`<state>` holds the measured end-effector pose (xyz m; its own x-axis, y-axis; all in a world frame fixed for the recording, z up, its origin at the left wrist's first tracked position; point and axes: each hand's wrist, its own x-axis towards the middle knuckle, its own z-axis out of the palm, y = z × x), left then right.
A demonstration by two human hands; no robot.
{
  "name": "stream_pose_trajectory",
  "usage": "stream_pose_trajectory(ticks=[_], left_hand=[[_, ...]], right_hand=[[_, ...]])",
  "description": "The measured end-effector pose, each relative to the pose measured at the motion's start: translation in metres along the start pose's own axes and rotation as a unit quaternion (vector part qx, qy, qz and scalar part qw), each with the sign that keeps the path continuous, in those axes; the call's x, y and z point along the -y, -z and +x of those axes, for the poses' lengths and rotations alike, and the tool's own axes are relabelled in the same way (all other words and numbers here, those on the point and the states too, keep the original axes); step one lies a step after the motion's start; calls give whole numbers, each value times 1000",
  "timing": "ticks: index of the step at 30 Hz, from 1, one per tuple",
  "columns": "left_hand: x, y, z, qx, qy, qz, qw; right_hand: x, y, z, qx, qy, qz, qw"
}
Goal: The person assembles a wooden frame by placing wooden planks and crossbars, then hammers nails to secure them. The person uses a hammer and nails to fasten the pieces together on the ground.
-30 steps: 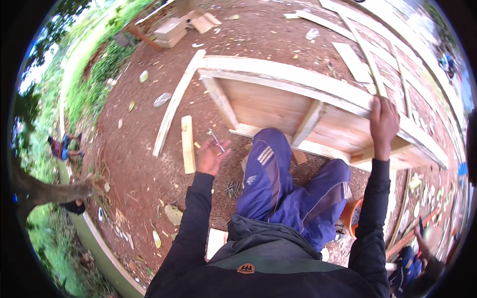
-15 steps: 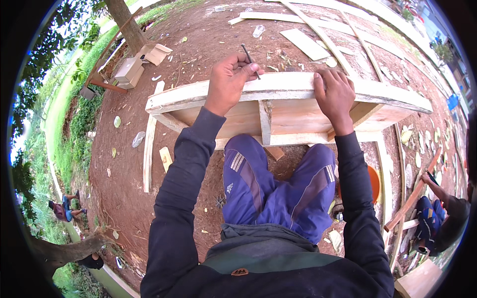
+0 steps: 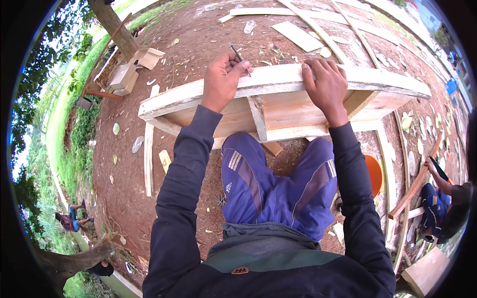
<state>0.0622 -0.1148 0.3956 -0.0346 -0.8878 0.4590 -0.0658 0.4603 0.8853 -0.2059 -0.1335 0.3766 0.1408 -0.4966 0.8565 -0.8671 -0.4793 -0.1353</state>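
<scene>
Between the thumb and fingers of my left hand (image 3: pixel 221 84) is a long dark nail (image 3: pixel 236 52), tilted, its lower end close to the top face of a wooden frame (image 3: pixel 278 75). Whether the tip touches the wood I cannot tell. My right hand (image 3: pixel 325 89) grips the frame's upper board further right, fingers bent over the top and thumb along it. The frame is pale timber with a short crosspiece (image 3: pixel 257 117) and a slanted one at the right. It stands in front of my knees.
Several nails (image 3: pixel 221 200) lie on the soil beside my left leg. An orange bucket (image 3: pixel 373 176) is at my right. Loose boards (image 3: pixel 296 37) lie beyond the frame, and a cardboard box (image 3: pixel 124 79) sits by a tree. Another person (image 3: pixel 449 203) holds a wooden piece at far right.
The view has shifted slightly, so the frame and both hands appear a little further left and higher. The left hand still pinches the nail; the right hand stays on the board.
</scene>
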Motion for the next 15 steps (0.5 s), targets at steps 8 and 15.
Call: stream_pose_trajectory(ticks=[8, 15], left_hand=[[0, 6, 7, -1, 1, 29, 1000], [10, 3, 19, -6, -38, 61, 997]], right_hand=[[2, 39, -31, -46, -56, 183, 980], [3, 129, -250, 66, -328, 185, 924]])
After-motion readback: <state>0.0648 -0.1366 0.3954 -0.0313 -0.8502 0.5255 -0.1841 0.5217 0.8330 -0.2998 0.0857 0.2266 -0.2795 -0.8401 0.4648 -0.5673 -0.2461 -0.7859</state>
